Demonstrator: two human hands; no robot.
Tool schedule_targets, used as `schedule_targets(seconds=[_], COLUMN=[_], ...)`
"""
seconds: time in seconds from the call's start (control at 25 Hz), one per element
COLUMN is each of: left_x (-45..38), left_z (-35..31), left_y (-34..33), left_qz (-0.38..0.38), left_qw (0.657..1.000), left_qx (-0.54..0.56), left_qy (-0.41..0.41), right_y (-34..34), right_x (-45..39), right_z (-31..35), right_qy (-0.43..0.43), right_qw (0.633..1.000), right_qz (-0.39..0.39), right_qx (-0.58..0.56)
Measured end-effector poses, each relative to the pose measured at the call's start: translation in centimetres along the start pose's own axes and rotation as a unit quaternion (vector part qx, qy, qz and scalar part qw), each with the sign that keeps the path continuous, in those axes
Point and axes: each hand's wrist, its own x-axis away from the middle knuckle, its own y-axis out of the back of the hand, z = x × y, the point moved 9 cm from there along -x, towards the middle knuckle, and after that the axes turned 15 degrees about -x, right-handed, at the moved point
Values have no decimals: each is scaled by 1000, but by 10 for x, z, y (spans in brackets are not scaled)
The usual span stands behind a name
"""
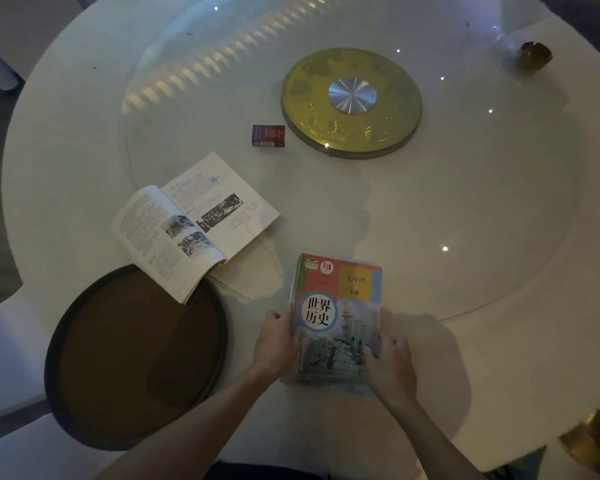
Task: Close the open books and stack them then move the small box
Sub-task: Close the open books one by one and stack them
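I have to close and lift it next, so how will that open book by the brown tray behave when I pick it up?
The open book looks like a thin softcover, so it will probably flex and its pages may flop if lifted by one edge. Its near corner overhangs the round tray, so it could rock when pressed. It seems light enough for one hand.

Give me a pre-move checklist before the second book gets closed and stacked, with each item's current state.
1. Closed book shut, cover up: ok.
2. Left hand and right hand free to let go: not ok, both on that book.
3. Open book closed: not ok.
4. Open book flat on table: not ok, its corner overhangs the dark tray.
5. Small box clear of both books: ok.
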Motion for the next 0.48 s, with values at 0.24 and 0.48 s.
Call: schedule_targets(seconds=[0.24, 0.48], left_x=[-5, -17], left_z=[-4, -8], left_y=[-9, 3], left_qz=[13, -4], left_qw=[999, 999], left_qx=[27, 28], left_qy=[21, 33], right_y=[-6, 1], right_x=[-6, -15], right_z=[-8, 12], right_qy=[-117, -128], right_qw=[979, 967], right_qz=[54, 78], right_qx=[-157, -207])
